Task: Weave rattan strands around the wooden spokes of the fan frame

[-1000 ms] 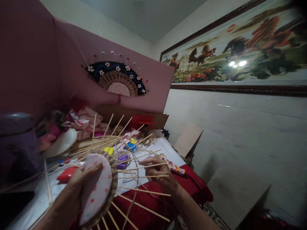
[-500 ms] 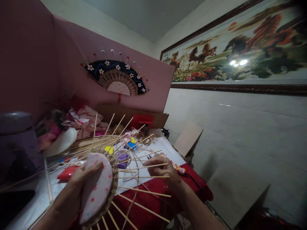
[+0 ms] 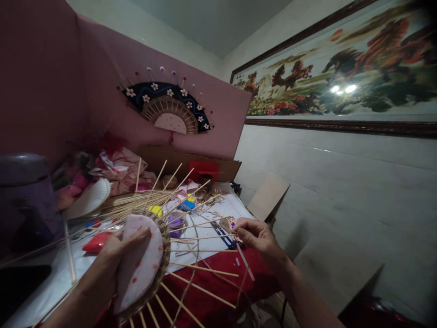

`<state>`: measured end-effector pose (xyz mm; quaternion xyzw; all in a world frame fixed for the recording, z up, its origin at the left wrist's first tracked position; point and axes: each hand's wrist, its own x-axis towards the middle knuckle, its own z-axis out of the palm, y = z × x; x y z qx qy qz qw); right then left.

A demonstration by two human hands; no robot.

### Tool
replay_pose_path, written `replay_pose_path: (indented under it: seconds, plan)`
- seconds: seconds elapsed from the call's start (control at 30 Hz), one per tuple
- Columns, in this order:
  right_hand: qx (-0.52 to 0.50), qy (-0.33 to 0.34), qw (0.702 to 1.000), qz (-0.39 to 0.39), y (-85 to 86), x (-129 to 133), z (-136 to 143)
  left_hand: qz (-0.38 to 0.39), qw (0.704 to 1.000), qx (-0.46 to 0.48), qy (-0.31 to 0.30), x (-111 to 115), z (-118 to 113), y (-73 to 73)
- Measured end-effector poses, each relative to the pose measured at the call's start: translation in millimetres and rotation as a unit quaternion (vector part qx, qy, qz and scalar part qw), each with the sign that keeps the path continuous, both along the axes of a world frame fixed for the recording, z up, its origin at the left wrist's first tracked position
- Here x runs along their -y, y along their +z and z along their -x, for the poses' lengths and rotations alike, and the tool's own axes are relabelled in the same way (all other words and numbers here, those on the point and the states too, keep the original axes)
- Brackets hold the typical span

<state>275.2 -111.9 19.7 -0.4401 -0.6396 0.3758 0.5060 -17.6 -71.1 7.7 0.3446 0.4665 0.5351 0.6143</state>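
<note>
My left hand [image 3: 128, 248] grips a half-made fan by its pale, red-spotted fabric half-disc [image 3: 139, 269], thumb on top and the other fingers hidden behind. A woven twine rim [image 3: 166, 246] edges the disc, and thin wooden sticks [image 3: 205, 269] spread from it. Loose twine [image 3: 191, 273] passes among the sticks. To the right of the stick ends, my right hand [image 3: 257, 234] is closed in a pinch; a thin strand of the twine rises toward it. Beside those fingers lie blue-handled snips [image 3: 223, 234] and a patterned object [image 3: 228, 223]. A white stick [image 3: 245, 260] shows below the hand.
On the white-covered table are a bundle of sticks [image 3: 126, 202], purple clay [image 3: 176, 223], a red packet [image 3: 96, 242] and a paper plate [image 3: 90, 198]. A purple flask [image 3: 25, 205] stands left. A finished fan [image 3: 170, 102] hangs on the pink board [image 3: 225, 123].
My right hand has moved right, away from the sticks, uncovering the snips. The left hand and fan have barely shifted.
</note>
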Motion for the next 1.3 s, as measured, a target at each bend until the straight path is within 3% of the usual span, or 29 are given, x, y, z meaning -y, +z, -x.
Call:
replay_pose_path:
  seconds: [0.13,0.27,0.47,0.8,1.03,1.2,1.3]
  plan:
    - [0.060,-0.021,0.997,-0.053,10.3,9,4,0.001,1.000,-0.009,-0.009,-2,2,-4.3]
    - [0.189,-0.040,0.970,-0.146,17.4,24,23,-0.006,1.000,-0.002,-0.003,-2,2,-5.3]
    - [0.303,-0.001,0.933,-0.196,13.9,37,52,-0.015,0.999,-0.006,-0.038,1,3,-1.4]
    - [0.306,0.014,0.930,-0.200,7.5,40,67,-0.020,0.999,-0.017,-0.023,-1,4,-7.8]
    - [0.295,-0.024,0.921,-0.253,1.2,43,71,-0.018,0.999,-0.003,-0.034,-1,3,-6.4]
    - [0.301,-0.047,0.918,-0.253,-4.7,40,74,-0.016,0.999,-0.003,-0.034,0,4,-6.9]
    - [0.317,-0.027,0.919,-0.232,-5.0,39,76,-0.014,1.000,-0.019,-0.017,0,3,-6.7]
